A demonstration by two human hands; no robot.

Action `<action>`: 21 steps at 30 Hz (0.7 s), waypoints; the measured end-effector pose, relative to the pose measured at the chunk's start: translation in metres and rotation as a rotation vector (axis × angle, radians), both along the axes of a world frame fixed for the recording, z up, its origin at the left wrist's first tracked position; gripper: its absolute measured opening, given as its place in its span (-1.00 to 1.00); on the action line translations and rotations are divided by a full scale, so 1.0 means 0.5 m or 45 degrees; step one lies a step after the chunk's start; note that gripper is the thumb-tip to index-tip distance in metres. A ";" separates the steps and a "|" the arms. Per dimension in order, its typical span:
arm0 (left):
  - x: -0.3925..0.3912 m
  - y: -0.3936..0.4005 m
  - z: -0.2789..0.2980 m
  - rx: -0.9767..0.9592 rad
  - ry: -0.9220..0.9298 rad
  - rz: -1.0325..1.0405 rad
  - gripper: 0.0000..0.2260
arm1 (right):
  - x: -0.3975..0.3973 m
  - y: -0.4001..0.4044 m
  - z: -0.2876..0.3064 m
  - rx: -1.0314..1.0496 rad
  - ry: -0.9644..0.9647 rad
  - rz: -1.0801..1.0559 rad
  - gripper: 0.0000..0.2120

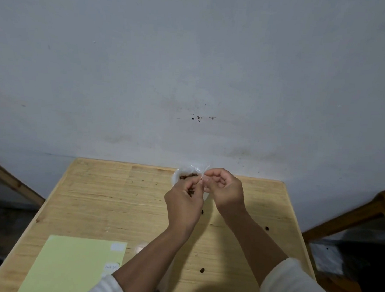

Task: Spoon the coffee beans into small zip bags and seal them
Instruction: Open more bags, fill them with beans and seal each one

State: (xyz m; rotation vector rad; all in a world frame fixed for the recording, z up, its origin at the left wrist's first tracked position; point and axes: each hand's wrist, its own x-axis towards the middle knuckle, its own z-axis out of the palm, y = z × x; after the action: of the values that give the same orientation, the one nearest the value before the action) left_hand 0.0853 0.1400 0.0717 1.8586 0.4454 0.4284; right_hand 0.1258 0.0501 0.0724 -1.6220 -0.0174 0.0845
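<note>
- Both hands are raised above the far part of the wooden desk (101, 199), close to its far edge, and they meet on a small clear zip bag (205, 168)
- The left hand (183, 204) has its fingers curled and pinches the bag at its top; dark coffee beans (190, 192) show just beside these fingers
- The right hand (224, 189) pinches the other end of the bag top between thumb and forefinger
- Behind the hands, at the far edge, stands a white container (178, 176) with more brown beans inside; the hands cover most of it, so perhaps it is a bowl
- A pale green sheet (71, 266) lies at the near left corner of the desk, with small white labels on its right side
- Several single beans (202, 270) lie scattered on the desk near the forearms
- A small blurred clear thing (139, 248) lies just beside the sheet; I cannot tell what it is
- White sleeves (291, 284) cover both arms near the bottom
</note>
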 end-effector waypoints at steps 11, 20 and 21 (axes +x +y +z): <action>0.002 0.043 -0.010 -0.153 0.080 -0.137 -0.90 | 0.002 -0.025 -0.024 -0.297 0.006 0.055 -0.80; -0.019 0.096 -0.034 0.190 0.132 -0.851 0.16 | -0.010 -0.015 -0.001 -0.373 -0.029 0.362 -0.75; -0.018 0.098 -0.037 0.217 0.126 -0.870 0.18 | -0.012 -0.011 0.000 -0.370 -0.037 0.389 -0.76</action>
State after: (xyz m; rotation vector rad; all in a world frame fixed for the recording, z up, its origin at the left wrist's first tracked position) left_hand 0.0762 0.1892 0.0532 2.0646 -0.1799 -0.0936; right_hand 0.1196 0.0444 0.0726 -1.9011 -0.2871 0.3109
